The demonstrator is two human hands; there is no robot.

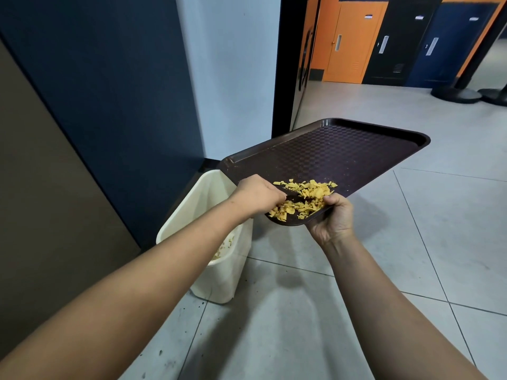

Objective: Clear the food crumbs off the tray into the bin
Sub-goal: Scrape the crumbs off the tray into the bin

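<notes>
The bin (219, 242) stands on the floor against the dark wall (109, 105), so behind the bin and at its left nothing can pass. Above the bin the way is partly closed: the tray (343, 157) hangs over its far right corner, and my left hand (256, 194) with its forearm crosses over the opening. In front of the bin and at its right the tiled floor (301, 311) lies bare.
</notes>
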